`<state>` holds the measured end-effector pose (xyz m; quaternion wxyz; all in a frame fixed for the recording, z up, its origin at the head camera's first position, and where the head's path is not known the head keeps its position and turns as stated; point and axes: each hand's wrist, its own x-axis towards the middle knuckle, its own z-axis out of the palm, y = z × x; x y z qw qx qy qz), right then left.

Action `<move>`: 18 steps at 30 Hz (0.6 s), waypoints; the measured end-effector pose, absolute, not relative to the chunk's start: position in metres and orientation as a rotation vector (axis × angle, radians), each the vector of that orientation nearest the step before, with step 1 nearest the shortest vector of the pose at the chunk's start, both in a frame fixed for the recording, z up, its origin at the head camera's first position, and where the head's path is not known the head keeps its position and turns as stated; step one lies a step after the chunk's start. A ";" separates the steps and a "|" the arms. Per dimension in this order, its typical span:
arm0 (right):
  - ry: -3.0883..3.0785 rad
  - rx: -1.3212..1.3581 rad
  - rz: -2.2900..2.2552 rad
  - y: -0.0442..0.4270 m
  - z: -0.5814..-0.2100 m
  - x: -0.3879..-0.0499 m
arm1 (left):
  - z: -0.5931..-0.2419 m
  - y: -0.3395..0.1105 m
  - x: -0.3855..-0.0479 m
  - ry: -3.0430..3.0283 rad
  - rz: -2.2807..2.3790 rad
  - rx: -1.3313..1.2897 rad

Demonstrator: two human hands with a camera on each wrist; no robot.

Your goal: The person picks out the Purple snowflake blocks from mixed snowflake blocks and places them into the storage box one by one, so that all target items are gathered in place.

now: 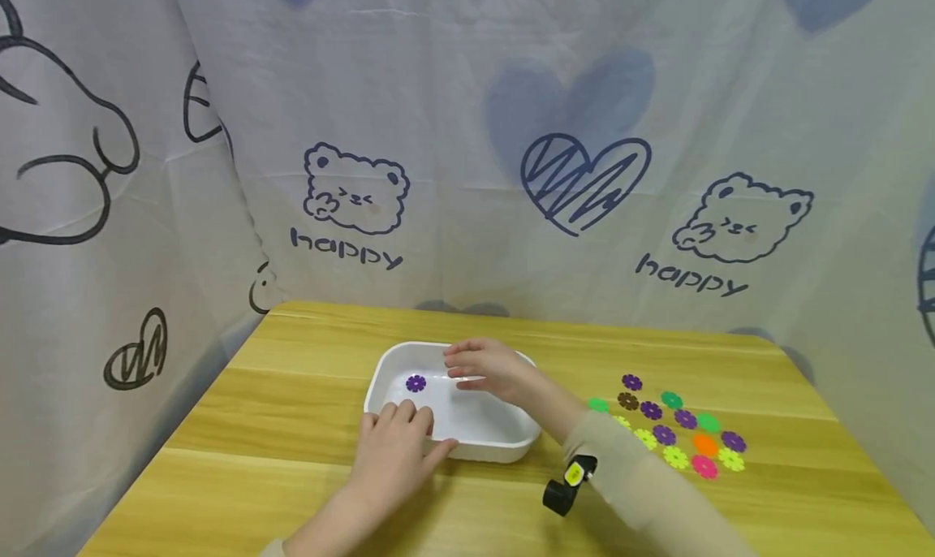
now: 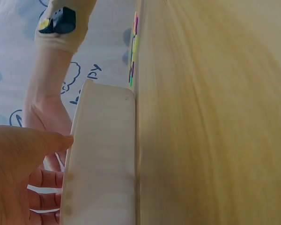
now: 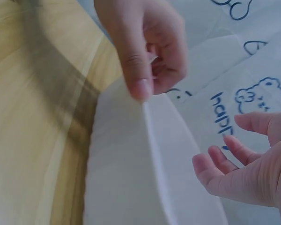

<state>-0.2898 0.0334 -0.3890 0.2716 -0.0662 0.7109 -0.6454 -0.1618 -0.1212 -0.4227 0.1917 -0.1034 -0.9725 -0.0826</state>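
White tub (image 1: 478,417): on wooden table (image 1: 256,427), toward far edge. Left hand (image 1: 394,450): pinching tub's near rim by near-left corner, thumb at rim, fingers inside. Right hand (image 1: 495,370): fingers loosely spread above tub. Purple disc (image 1: 415,383): in tub, toward far-left corner. Multicoloured discs (image 1: 705,445): scattered toward table's right edge.

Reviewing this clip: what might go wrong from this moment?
The left hand grips the near rim of the white basin, so a pull might tilt it and slide the purple piece inside.
The right sleeve reaches across beside the scattered pieces and might brush some.
Those pieces lie close together, so picking one may disturb its neighbours.
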 end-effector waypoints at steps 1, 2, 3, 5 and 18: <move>1.924 -0.191 -1.736 0.038 -0.387 -0.289 | -0.423 -0.121 -0.162 -2.734 -0.227 -0.290; 1.930 -0.203 -1.736 0.043 -0.384 -0.288 | -0.423 -0.122 -0.162 -2.739 -0.221 -0.289; 1.934 -0.211 -1.739 0.048 -0.382 -0.288 | -0.423 -0.122 -0.162 -2.742 -0.214 -0.288; 1.945 -0.247 -1.740 0.058 -0.375 -0.285 | -0.423 -0.122 -0.162 -2.750 -0.211 -0.286; 2.170 -0.406 -1.691 0.145 -0.353 -0.257 | -0.425 -0.121 -0.163 -2.736 -0.220 -0.291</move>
